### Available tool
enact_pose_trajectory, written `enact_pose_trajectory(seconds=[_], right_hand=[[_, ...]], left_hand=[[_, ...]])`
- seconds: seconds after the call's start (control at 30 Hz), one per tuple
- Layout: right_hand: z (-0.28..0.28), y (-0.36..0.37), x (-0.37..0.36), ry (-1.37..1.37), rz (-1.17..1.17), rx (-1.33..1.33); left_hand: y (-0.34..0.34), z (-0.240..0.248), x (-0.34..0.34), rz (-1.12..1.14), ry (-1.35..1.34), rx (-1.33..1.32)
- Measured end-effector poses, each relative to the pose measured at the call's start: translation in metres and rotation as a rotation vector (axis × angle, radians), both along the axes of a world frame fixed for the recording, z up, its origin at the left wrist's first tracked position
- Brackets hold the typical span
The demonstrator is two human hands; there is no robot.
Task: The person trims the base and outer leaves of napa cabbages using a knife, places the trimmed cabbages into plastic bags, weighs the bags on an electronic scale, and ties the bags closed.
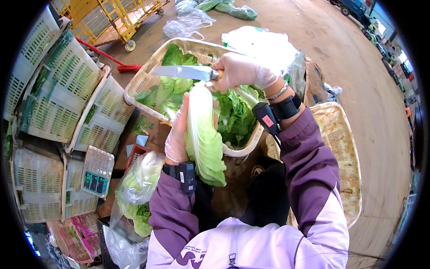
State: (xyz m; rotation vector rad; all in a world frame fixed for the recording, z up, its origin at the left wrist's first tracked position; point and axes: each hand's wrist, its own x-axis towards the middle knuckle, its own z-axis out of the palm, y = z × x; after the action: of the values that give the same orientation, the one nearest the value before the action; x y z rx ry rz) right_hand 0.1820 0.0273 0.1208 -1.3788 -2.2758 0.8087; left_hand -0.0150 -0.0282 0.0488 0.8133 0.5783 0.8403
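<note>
A long napa cabbage [202,134] lies in my gloved left hand [178,134], its white base pointing away from me and its pale green leaf tips toward me. My left fingers wrap round it from beneath. In my gloved right hand [242,71] is a knife [183,72], gripped by its handle, with the broad blade pointing left above the cabbage's base. The right fingers are close to the base; whether they touch it I cannot tell. Under both hands stands a pale plastic basket [134,80] holding loose green leaves [235,119].
Stacked crates [62,89] and a digital scale [97,172] stand at left. Bagged cabbage [139,184] is by my left elbow. A stained pale crate [347,152] sits right of my right arm. A red broom [127,68], yellow cart [105,20] and white sack [264,45] lie farther off.
</note>
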Motion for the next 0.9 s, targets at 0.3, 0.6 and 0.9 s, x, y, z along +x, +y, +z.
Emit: enact_pose_trajectory(seconds=[0.3, 0.6, 0.9], right_hand=[[-0.064, 0.041, -0.019, -0.001, -0.138, 0.395], [-0.086, 0.031, -0.015, 0.113, -0.454, 0.51], [-0.056, -0.005, -0.01, 0.243, -0.235, -0.282]], left_hand=[[0.011, -0.01, 0.002, 0.106, -0.126, -0.129], [0.05, -0.053, 0.011, 0.283, -0.115, -0.204], [0.049, -0.06, 0.003, -0.085, -0.021, 0.13]])
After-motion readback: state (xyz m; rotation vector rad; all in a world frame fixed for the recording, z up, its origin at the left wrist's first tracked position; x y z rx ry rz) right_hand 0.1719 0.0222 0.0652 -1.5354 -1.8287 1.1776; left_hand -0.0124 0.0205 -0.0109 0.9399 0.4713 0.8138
